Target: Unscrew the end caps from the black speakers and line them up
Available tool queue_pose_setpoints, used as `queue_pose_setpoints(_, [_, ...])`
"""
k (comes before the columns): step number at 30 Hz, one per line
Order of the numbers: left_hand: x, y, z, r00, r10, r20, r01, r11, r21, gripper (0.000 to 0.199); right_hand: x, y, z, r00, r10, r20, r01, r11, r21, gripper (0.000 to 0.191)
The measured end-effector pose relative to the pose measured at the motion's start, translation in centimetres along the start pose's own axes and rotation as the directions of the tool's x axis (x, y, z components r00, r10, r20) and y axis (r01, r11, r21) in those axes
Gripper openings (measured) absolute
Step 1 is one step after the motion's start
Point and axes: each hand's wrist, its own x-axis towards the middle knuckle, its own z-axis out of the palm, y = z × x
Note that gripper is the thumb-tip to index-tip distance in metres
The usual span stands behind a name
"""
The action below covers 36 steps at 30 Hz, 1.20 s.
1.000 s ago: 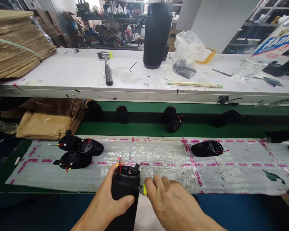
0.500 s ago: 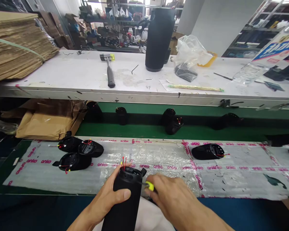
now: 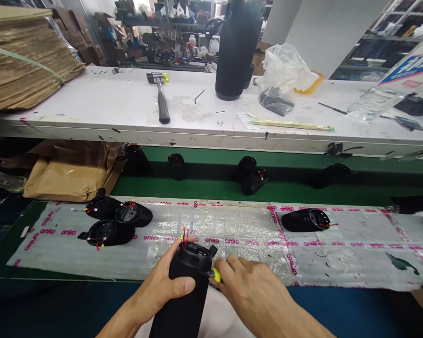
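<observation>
"anko" rptd on plastic sht (image 3: 211, 220), "80", poss. "84" on wht shelf (image 3: 127, 101)

The bare left hand (image 3: 158, 284) and the bare right hand (image 3: 250, 281) both grip, near each other but apart.
The left hand is bent in a wide curve: its straight thumb (image 3: 183, 285) lies across the front and points to the right, nail visible, while one finger reaches upward behind and the others are hidden. The right hand is tightly curled, with its back turned upward and its knuckles toward the front and left. The bare left forearm (image 3: 123, 315) and the bare right forearm (image 3: 299, 315) rise slanting inward; the right wrist is almost straight.
</observation>
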Motion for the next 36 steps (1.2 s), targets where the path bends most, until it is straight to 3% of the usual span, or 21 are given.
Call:
queue_pose_setpoints(5, [-0.3,0.2,0.1,0.999,0.020,-0.031,-0.017,0.997,0.078,0.089,-0.1,-0.4,-0.7,0.995,-0.002,0.101,0.006,0.999,-0.041,0.029])
queue_pose_setpoints(10, [-0.5,0.4,0.2,0.999,0.025,-0.047,-0.016,0.983,0.182,0.090,0.0,-0.3,-1.0,0.992,-0.035,0.118,0.045,0.996,-0.079,0.027])
queue_pose_setpoints(17, [-0.7,0.5,0.7,0.988,-0.001,-0.153,0.054,0.938,0.343,0.093,0.3,0.1,-2.1,0.953,-0.115,0.281,0.158,0.978,-0.136,0.025])
queue_pose_setpoints(20, [-0.6,0.7,1.2,0.987,-0.005,-0.162,0.068,0.919,0.389,0.091,0.3,0.2,-2.0,0.948,-0.148,0.280,0.190,0.973,-0.129,0.027])
queue_pose_setpoints(23, [-0.2,0.6,1.5,0.982,-0.008,-0.187,0.070,0.943,0.324,0.087,0.3,0.3,-1.2,0.971,-0.087,0.221,0.102,0.993,-0.059,0.024])
queue_pose_setpoints(25, [0.0,0.5,1.6,0.985,-0.056,-0.161,0.077,0.989,0.128,0.086,0.2,0.5,-0.5,0.987,0.028,0.158,-0.053,0.986,0.157,0.010])
queue_pose_setpoints(27, [0.0,0.3,1.6,0.988,-0.105,-0.109,0.097,0.992,-0.081,0.086,-0.1,0.7,0.0,0.977,0.204,0.068,-0.212,0.856,0.471,0.010])
queue_pose_setpoints(29, [-0.1,0.1,1.6,0.987,-0.130,-0.092,0.112,0.978,-0.178,0.085,-0.8,0.9,0.6,0.925,0.380,0.022,-0.291,0.668,0.685,0.021])
queue_pose_setpoints(33, [0.2,0.2,1.3,0.982,-0.136,-0.133,0.114,0.981,-0.157,0.080,-2.8,1.3,2.3,0.837,0.534,0.119,-0.399,0.448,0.800,0.032])
queue_pose_setpoints(36, [1.8,-0.3,0.3,0.959,-0.026,-0.281,0.045,0.997,0.064,0.072,-3.9,1.0,4.2,0.773,0.612,0.167,-0.457,0.354,0.816,0.037])
